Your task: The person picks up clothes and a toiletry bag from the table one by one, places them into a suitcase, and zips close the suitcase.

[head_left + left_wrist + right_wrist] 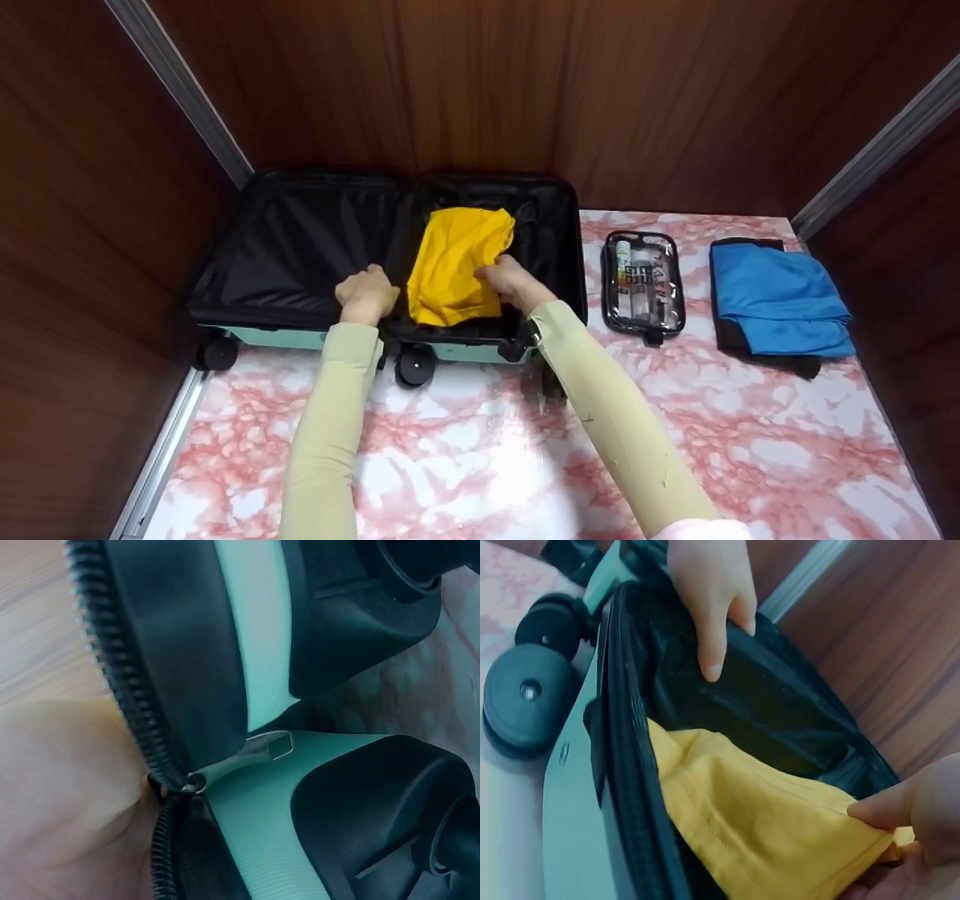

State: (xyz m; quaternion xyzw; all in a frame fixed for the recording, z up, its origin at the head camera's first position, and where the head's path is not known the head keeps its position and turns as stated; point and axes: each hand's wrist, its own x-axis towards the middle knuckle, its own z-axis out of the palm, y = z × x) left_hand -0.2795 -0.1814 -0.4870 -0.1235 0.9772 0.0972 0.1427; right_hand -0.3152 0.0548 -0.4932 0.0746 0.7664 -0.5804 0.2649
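A yellow cloth (457, 266) lies in the right half of the open suitcase (337, 339). My right hand (514, 281) pinches its right edge, thumb on top, as the right wrist view shows on the cloth (757, 817) beside my hand (922, 825). My left hand (367, 292) is over the black left half near the middle hinge, holding nothing; in the right wrist view this hand (711, 589) points its thumb downward. The left wrist view shows part of that hand (67, 795) beside the zipper (124, 679).
Right of the suitcase, a clear toiletry pouch (643, 285) holds small bottles. Farther right, a folded blue cloth (780, 296) lies on a black one (731, 337). Wood-grain walls (480, 97) stand behind and at both sides. Black wheels (415, 366) project from the suitcase's near side.
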